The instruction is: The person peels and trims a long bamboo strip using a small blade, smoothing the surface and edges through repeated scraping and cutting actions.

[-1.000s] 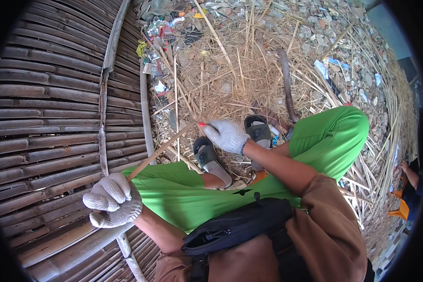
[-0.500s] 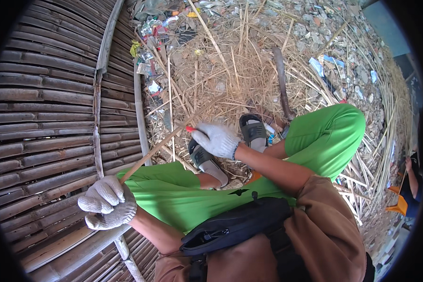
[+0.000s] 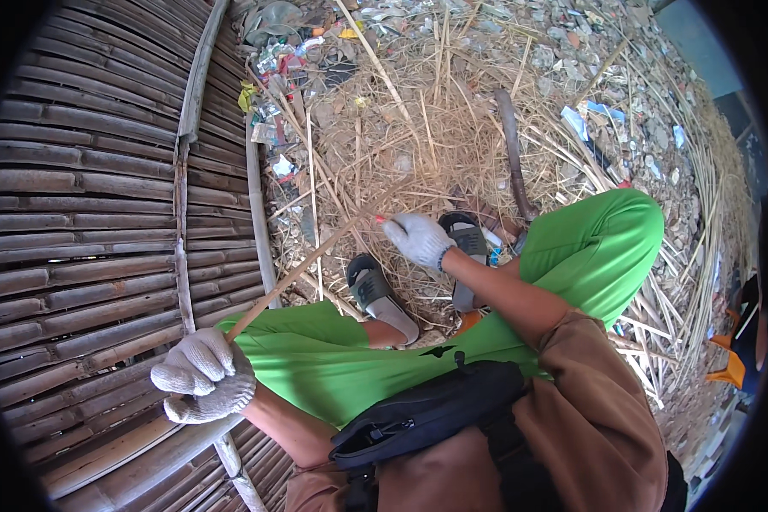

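My left hand (image 3: 203, 375), in a pale knitted glove, is closed around the near end of a long thin bamboo strip (image 3: 303, 266). The strip slants up and away to the right, over my left knee, toward the littered ground. My right hand (image 3: 418, 239), gloved alike, is closed beside the strip's far part. A small red tip (image 3: 379, 219) pokes out at its fingers. The rest of what it grips is hidden, and whether it touches the strip I cannot tell.
A bamboo-slat wall (image 3: 85, 230) runs along my left. A dark long-handled tool (image 3: 512, 149) lies on the straw and shavings (image 3: 392, 136) ahead. My sandalled feet (image 3: 375, 290) are below my hands. Long strips (image 3: 717, 205) are heaped at right, near another person (image 3: 751, 333).
My right hand has slid to the right and slightly away along the strip, with the red tip. My left hand and the strip have shifted slightly right.
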`<state>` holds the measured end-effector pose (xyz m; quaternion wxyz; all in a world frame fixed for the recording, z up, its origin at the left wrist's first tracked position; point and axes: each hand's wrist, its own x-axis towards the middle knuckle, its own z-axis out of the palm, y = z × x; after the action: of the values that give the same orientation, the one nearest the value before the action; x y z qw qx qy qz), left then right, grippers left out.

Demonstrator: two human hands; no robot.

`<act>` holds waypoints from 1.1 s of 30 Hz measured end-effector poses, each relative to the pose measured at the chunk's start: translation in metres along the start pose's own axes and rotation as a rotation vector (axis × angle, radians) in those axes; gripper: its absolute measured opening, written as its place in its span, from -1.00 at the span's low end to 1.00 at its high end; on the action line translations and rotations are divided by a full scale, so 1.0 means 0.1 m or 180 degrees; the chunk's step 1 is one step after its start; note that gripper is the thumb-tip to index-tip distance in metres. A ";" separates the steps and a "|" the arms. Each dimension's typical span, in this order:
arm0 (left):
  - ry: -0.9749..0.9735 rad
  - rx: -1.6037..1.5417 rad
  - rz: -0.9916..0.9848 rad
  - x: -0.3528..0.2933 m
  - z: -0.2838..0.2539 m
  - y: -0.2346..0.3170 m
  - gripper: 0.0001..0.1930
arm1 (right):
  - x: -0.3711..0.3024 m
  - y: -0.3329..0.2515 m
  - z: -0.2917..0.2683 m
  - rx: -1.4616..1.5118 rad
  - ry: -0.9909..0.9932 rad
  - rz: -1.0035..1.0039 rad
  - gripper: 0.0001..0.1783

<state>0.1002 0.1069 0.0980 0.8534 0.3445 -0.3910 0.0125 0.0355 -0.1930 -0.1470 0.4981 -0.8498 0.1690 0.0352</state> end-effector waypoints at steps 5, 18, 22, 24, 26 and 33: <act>-0.0052 -0.0030 -0.0056 0.00 -0.03 0.02 -0.65 | -0.04 -0.17 0.17 0.0132 0.0001 -0.0268 -0.40; 0.0139 -0.0035 0.0011 0.02 -0.09 -0.02 -0.68 | 0.33 0.56 0.04 -0.0244 -0.0023 0.0470 -0.35; 0.0311 0.0003 0.0011 -0.03 -0.18 0.05 -0.70 | 0.28 0.23 0.14 -0.0078 -0.0119 -0.0136 -0.35; 0.0293 0.0004 -0.0004 0.00 -0.21 0.05 -0.70 | 0.25 0.11 0.13 0.0043 -0.0164 -0.0183 -0.36; 0.0356 -0.0061 0.0042 0.01 -0.20 0.01 -0.70 | 0.32 0.13 0.10 0.0094 -0.0282 -0.0006 -0.37; 0.0361 0.0027 0.0052 0.01 -0.37 0.06 -0.69 | 0.31 0.04 0.09 -0.0128 -0.0231 0.0008 -0.39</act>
<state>0.1233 0.1333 0.0852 0.8726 0.3437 -0.3447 0.0406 0.0647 -0.1948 -0.1624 0.4866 -0.8576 0.1511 0.0700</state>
